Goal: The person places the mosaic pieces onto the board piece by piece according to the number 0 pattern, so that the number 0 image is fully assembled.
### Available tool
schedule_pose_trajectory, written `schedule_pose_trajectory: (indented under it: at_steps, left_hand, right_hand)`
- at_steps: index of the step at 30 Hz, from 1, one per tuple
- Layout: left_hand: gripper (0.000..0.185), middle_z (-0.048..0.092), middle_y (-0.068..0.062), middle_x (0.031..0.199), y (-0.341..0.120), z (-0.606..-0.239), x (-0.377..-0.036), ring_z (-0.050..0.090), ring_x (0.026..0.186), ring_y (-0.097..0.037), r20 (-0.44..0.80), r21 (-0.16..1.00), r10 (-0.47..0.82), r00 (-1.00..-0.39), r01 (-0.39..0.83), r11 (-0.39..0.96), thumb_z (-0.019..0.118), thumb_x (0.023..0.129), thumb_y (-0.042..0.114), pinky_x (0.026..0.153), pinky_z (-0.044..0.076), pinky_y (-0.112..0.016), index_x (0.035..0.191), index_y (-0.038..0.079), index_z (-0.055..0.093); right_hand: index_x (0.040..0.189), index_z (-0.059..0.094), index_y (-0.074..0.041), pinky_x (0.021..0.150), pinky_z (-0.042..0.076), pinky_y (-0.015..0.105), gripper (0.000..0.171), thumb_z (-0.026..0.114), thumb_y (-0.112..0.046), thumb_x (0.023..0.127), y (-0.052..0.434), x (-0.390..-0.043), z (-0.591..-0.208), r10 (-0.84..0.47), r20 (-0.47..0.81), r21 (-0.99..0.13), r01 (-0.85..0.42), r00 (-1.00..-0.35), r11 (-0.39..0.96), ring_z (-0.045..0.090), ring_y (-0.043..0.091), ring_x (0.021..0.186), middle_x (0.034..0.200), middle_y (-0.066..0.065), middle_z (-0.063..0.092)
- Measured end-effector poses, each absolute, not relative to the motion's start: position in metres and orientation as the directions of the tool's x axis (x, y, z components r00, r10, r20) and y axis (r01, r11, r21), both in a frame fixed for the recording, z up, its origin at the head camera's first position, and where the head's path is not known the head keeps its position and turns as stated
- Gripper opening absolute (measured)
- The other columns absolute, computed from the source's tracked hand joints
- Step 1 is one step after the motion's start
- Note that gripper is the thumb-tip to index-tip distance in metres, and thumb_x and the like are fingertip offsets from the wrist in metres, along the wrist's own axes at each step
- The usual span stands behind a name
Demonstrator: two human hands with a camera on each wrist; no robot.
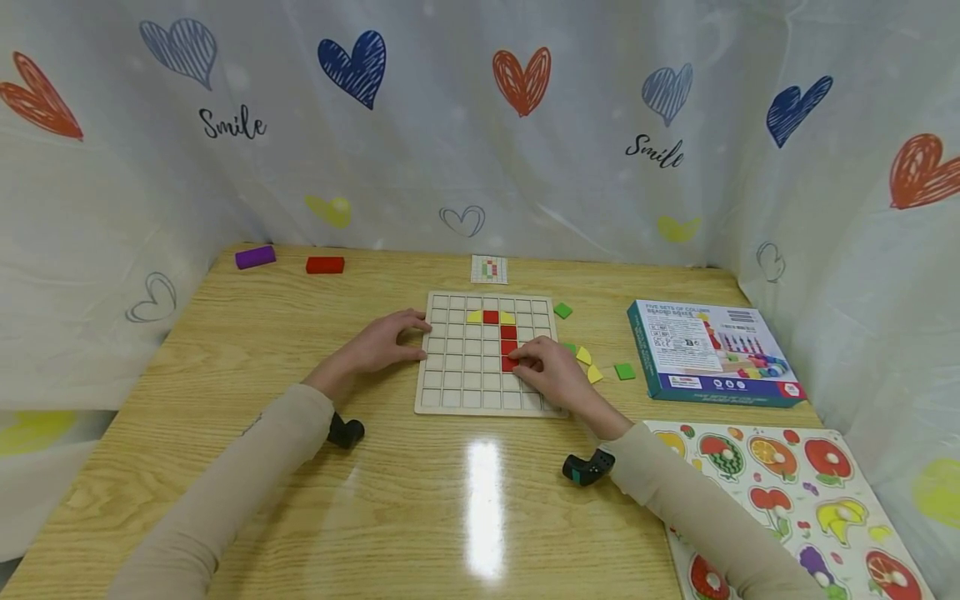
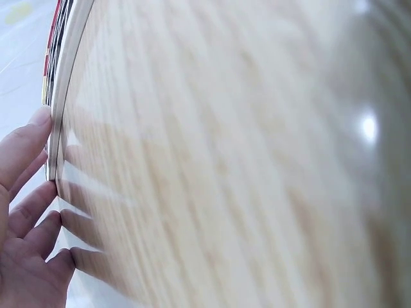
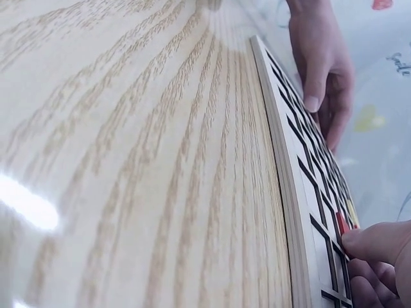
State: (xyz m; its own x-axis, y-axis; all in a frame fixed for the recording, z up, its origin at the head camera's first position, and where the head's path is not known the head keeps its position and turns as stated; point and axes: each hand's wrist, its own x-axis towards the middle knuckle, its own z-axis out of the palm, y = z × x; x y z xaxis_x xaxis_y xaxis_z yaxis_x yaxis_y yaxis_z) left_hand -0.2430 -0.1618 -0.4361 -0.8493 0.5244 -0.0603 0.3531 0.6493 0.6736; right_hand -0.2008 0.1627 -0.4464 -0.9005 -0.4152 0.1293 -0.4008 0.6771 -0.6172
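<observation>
The right hand (image 1: 551,371) lies on the grid board (image 1: 450,392), palm down, wrist angled in from the lower right, with its fingers bent over a red tile (image 1: 509,363) in the lower part of the grid. The fingertips press on or pinch that tile (the right wrist view shows a thumb (image 3: 376,244) against a sliver of red (image 3: 341,222), but not whether the tile is lifted or seated). That tile is the lowest of a red column: two more red tiles (image 1: 508,339) sit above it, and over them a row of yellow, red and yellow (image 1: 491,317) near the board's top edge.

The left hand (image 1: 382,343) rests flat on the table (image 1: 225,375) at the board's left edge, fingers straight and together, their tips touching the wooden rim; the left wrist view shows the fingers (image 2: 26,192) laid against that edge. It holds nothing. Both forearms wear beige sleeves (image 1: 247,467) and stretch forward from the near side of the table.

Just right of the board lie loose green (image 1: 625,371) and yellow pieces (image 1: 589,365), with another green piece (image 1: 562,310) near the top corner. A small pattern card (image 1: 489,269) lies beyond the board. A purple block (image 1: 255,257) and a red block (image 1: 325,265) sit at the far left, a teal box (image 1: 708,352) to the right, and a fruit puzzle (image 1: 810,500) at the near right.
</observation>
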Motion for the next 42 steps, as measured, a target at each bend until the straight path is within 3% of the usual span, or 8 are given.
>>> schedule_pose_trajectory:
  at_steps: [14, 22, 31, 36, 42]
  left_hand:
    - [0.047, 0.036, -0.018, 0.153, -0.162, -0.436, -0.242, 0.024, 0.145, -0.036, -0.059, 0.676, 0.524, -0.85, 0.352, 0.647, 0.071, 0.092, 0.022, 0.116, 0.021, -0.052, 0.133, 0.004, 0.058]
    - [0.047, 0.036, -0.018, 0.152, -0.162, -0.436, -0.242, 0.024, 0.144, -0.037, -0.058, 0.671, 0.525, -0.849, 0.356, 0.65, 0.071, 0.091, 0.022, 0.116, 0.021, -0.052, 0.133, 0.003, 0.058]
    - [0.047, 0.036, -0.018, 0.153, -0.161, -0.436, -0.243, 0.023, 0.145, -0.036, -0.064, 0.673, 0.522, -0.851, 0.349, 0.652, 0.07, 0.092, 0.022, 0.117, 0.021, -0.051, 0.133, 0.003, 0.058]
    - [0.047, 0.036, -0.018, 0.153, -0.162, -0.437, -0.243, 0.024, 0.145, -0.037, -0.063, 0.675, 0.52, -0.852, 0.347, 0.651, 0.07, 0.092, 0.02, 0.116, 0.021, -0.052, 0.133, 0.003, 0.058]
    - [0.047, 0.036, -0.017, 0.153, -0.161, -0.437, -0.244, 0.024, 0.145, -0.035, -0.072, 0.666, 0.511, -0.857, 0.34, 0.664, 0.071, 0.092, 0.022, 0.117, 0.021, -0.05, 0.133, 0.004, 0.058]
  right_hand:
    - [0.112, 0.073, -0.009, 0.074, 0.05, 0.028, 0.021, 0.07, -0.015, 0.092, 0.164, -0.198, -0.444, -0.386, 0.108, -0.668, -0.355, -0.916, 0.654, 0.057, 0.014, 0.084, 0.101, 0.004, 0.062]
    - [0.116, 0.072, -0.014, 0.084, 0.053, 0.034, 0.023, 0.066, -0.023, 0.095, 0.182, -0.194, -0.444, -0.285, 0.06, -0.771, -0.225, -0.957, 0.595, 0.062, 0.017, 0.097, 0.115, 0.003, 0.063]
    - [0.123, 0.066, -0.01, 0.09, 0.05, 0.037, 0.03, 0.062, -0.026, 0.098, 0.22, -0.184, -0.445, -0.132, 0.036, -0.814, -0.105, -0.991, 0.571, 0.059, 0.021, 0.105, 0.119, 0.007, 0.061]
    - [0.126, 0.065, -0.01, 0.085, 0.05, 0.038, 0.034, 0.061, -0.03, 0.098, 0.239, -0.179, -0.442, -0.052, 0.032, -0.815, -0.056, -0.998, 0.577, 0.059, 0.023, 0.105, 0.119, 0.009, 0.063]
    - [0.129, 0.063, -0.006, 0.092, 0.05, 0.042, 0.037, 0.06, -0.028, 0.099, 0.254, -0.176, -0.441, -0.025, 0.039, -0.781, -0.046, -0.999, 0.623, 0.059, 0.027, 0.109, 0.122, 0.014, 0.062]
